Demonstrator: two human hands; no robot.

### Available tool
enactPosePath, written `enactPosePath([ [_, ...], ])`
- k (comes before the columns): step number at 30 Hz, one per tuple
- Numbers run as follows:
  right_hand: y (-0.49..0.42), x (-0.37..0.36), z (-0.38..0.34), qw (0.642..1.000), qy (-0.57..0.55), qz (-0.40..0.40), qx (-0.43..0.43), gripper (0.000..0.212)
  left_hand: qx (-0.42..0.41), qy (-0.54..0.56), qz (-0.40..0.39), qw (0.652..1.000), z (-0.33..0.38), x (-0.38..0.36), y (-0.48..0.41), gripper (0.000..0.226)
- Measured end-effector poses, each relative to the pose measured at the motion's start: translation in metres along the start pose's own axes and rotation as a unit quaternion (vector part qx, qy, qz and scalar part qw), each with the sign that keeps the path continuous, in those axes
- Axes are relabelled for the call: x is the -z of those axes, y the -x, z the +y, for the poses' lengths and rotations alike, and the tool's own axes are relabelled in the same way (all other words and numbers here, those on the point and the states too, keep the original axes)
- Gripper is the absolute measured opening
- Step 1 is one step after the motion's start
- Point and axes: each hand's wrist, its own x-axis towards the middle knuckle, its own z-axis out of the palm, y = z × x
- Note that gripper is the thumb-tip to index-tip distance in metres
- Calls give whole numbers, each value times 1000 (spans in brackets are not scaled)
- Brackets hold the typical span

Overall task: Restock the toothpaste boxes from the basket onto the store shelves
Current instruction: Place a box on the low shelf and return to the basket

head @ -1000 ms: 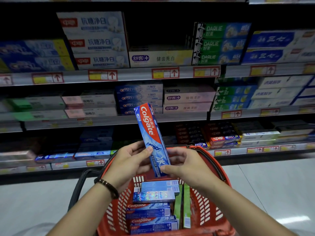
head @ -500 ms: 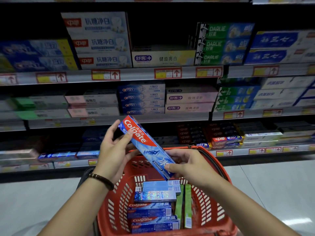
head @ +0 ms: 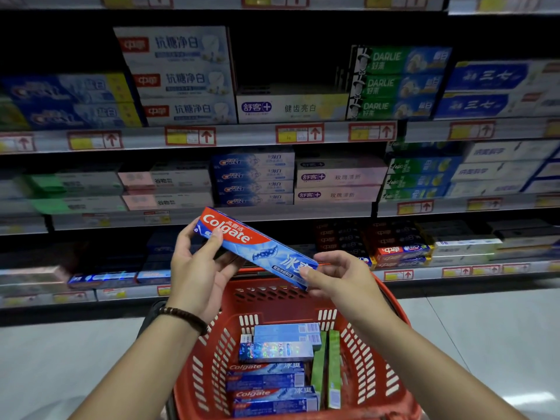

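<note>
— Largest first. What lies past your hands?
— Store shelves (head: 242,136), several tiers, behind and above my grip. Stacked boxes read DARLIE (head: 394,83) high to the right and Crest (head: 253,177) just above the box I hold. Yellow price tags (head: 298,133) with red arrows sit on the rails.

— Container?
— Red basket (head: 375,368), slotted walls, directly under both hands. Lying flat in it: two Colgate boxes (head: 266,375) nearest me, then a holographic box (head: 272,351), then a pale blue box (head: 285,328). Two green boxes (head: 333,368) stand on edge along the right side.

— And the one in hand?
— Colgate box (head: 254,247), red and blue, above the basket's far rim, tilted, brand end up-left. My left hand (head: 197,274) grips the upper end, thumb on the front face, fingers behind. My right hand (head: 342,277) pinches the lower end between thumb and fingertips. Both are clamped on it.

— Smallest?
— Dark beaded bracelet (head: 185,316), left wrist.
</note>
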Motion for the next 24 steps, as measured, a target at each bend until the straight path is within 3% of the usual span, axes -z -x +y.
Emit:
enactPosePath([
  [7,5,-9,5,996,-61,68,10,37,-20,10,4,1000,1,0,8,38],
  [14,5,-13,7,992,-40,109,39,2,-40,-48,27,998,2,3,15,22],
  [24,-1,-12,14,983,-42,146,101,4,-137,-218,66,964,8,31,11,10],
])
